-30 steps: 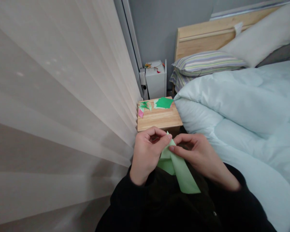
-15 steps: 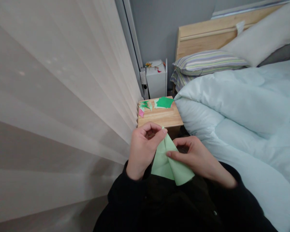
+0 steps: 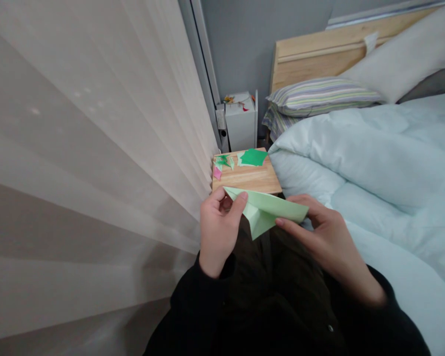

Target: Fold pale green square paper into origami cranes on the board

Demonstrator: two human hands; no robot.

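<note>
While held up between two bare hands, just below and right of the frame's centre, shows as a long folded band of pale green paper (image 3: 269,202), long axis sloping gently down from left to right. Within contact of both hands, so no nearer to one than to the other.

At far left, filled from top to bottom with a pale curtain (image 3: 96,148). Next, at lower centre, closed in a narrow pinch with the left hand (image 3: 220,235): thumb laid over the front face, fingers curled behind, left tip of the paper poking out past the grip. Just above, at the centre of the frame, set out on a wooden tabletop (image 3: 252,179) apart from the hands: from left, a pink piece (image 3: 217,173), green scraps (image 3: 222,159) and a bright green sheet (image 3: 254,157).

Between the two grips, bent along a fold, with a pointed part hanging below the band. At the right end, held in the right hand (image 3: 328,235) a little more loosely spread: thumb tip in front at the lower edge, other fingers mostly hidden behind; cannot tell how firmly pressed. Farthest right, bordered by a pale blue duvet (image 3: 385,168).
</note>
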